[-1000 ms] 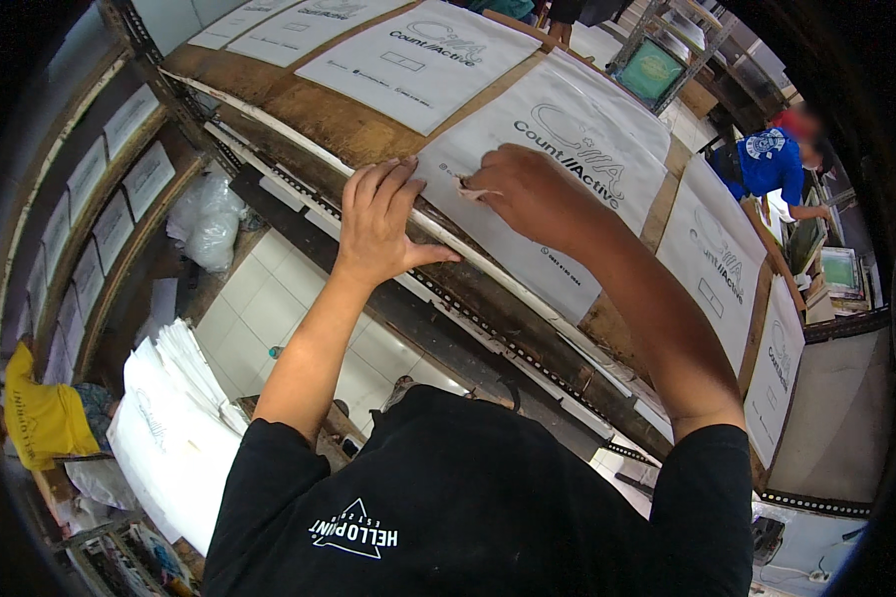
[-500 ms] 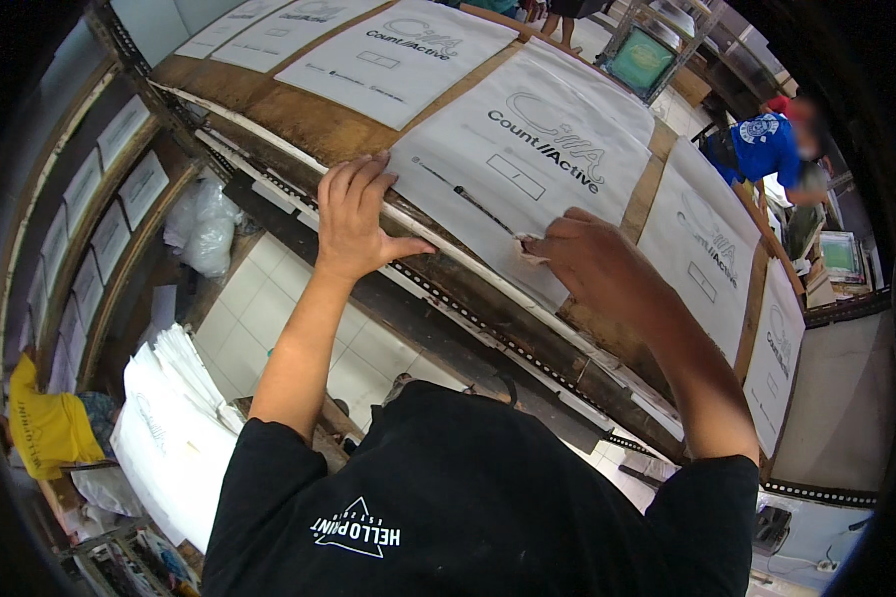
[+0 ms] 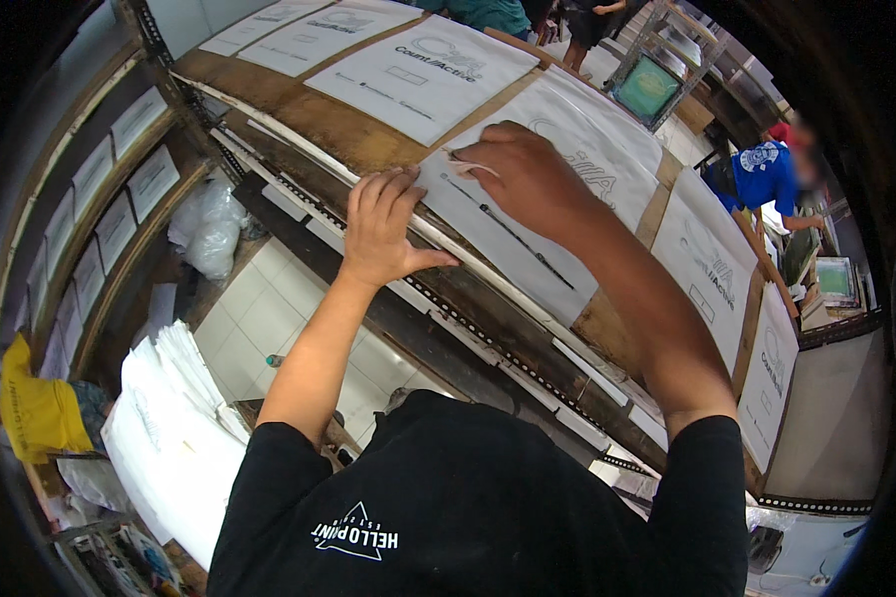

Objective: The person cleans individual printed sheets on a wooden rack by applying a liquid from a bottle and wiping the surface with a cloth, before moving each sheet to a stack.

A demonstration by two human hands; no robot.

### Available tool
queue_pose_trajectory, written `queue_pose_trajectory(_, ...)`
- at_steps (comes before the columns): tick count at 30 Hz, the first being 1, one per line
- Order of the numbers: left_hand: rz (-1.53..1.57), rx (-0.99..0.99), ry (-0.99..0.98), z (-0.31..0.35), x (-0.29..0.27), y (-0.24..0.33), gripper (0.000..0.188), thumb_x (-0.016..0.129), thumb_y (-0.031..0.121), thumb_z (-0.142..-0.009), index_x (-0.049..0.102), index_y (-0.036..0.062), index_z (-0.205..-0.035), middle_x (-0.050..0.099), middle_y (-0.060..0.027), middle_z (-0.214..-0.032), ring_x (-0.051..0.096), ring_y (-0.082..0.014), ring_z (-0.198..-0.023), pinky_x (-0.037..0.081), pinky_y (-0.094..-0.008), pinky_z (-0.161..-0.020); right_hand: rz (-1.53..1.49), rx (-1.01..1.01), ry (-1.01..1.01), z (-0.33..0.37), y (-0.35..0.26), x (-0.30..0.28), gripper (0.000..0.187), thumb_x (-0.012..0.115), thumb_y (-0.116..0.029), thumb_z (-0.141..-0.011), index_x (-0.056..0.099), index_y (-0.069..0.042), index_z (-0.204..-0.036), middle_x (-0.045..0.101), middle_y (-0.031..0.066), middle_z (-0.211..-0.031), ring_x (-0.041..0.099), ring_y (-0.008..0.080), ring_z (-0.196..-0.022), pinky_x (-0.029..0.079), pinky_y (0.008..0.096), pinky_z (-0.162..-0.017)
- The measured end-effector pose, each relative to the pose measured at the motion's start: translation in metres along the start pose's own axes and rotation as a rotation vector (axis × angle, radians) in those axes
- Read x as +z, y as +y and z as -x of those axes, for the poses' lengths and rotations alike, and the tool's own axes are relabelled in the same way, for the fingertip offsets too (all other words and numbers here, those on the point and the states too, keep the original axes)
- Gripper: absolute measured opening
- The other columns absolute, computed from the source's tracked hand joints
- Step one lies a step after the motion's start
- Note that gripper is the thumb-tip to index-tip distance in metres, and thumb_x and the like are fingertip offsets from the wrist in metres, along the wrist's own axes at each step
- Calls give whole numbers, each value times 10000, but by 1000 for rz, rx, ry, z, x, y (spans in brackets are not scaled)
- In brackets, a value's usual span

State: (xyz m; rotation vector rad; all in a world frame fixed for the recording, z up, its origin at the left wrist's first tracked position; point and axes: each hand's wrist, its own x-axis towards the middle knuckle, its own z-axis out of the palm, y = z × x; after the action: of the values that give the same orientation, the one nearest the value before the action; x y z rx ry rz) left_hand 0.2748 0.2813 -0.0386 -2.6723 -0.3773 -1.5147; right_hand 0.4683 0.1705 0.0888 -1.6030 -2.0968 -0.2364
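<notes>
A white sheet (image 3: 468,221) with grey and black print lies on the slanted brown table in front of me; I cannot tell whether it is paper or plastic. My right hand (image 3: 528,179) is closed on a small wad of white cloth or tissue (image 3: 476,167), above the sheet's left part. The hand and forearm cover some of the print. Below it a dark smeared line of print runs along the near edge. My left hand (image 3: 383,229) rests on the table's near edge by the sheet's left corner, thumb and fingers apart, holding nothing.
Similar printed sheets (image 3: 423,75) lie in a row along the table (image 3: 329,129). A perforated metal rail runs below its edge. At left are a stack of white sheets (image 3: 169,438), a plastic bag (image 3: 212,244) and a person in yellow (image 3: 45,408). A person in blue (image 3: 762,174) is at far right.
My right hand has moved with the wad up and left across the sheet, from the print line's right end to beyond its left end. My left hand stays at the edge.
</notes>
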Motion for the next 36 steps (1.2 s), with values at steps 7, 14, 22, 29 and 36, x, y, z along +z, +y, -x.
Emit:
queue_pose_trajectory(7, 6, -10, 34, 3, -1, 1, 943, 696, 809, -623, 619, 40, -1162, 611, -131, -1279, 538, -338, -1207, 384, -518, -1064, 107, -14, -120, -18, 6, 50, 273, 672, -47, -867, 738, -67, -1131, 661, 158, -992, 630, 341, -1017, 535, 445, -892)
queue_pose_trajectory(14, 3, -15, 25, 6, 5, -2, 949, 699, 829, -589, 632, 62, -1142, 621, -115, -1271, 541, -321, -1199, 390, -501, -1060, 33, 6, -303, -4, 6, 20, 258, 684, -54, -873, 732, -61, -1126, 623, 147, -937, 625, 337, -942, 515, 440, -845)
queue_pose_trajectory(22, -18, 1, 26, 3, 6, -5, 933, 702, 835, -590, 626, 75, -1125, 626, -101, -1285, 543, -303, -1202, 383, -497, -1067, 49, 84, -387, 57, -8, -19, 278, 659, -18, -875, 725, -76, -1139, 610, 137, -922, 616, 324, -914, 513, 431, -823)
queue_pose_trajectory(29, -42, 28, 42, 2, 6, -3, 929, 689, 840, -612, 612, 65, -1120, 634, -109, -1274, 551, -315, -1194, 384, -504, -1057, 13, 183, -441, 103, -24, -53, 304, 635, 2, -883, 714, -76, -1167, 600, 134, -930, 604, 311, -943, 505, 432, -829)
queue_pose_trajectory(36, -44, 19, 28, 2, 4, -4, 932, 643, 866, -636, 627, 59, -1103, 636, -116, -1272, 553, -316, -1186, 385, -508, -1057, -7, 256, -523, 121, -37, -80, 247, 647, -2, -882, 726, -58, -1109, 616, 137, -935, 610, 316, -952, 506, 420, -834)
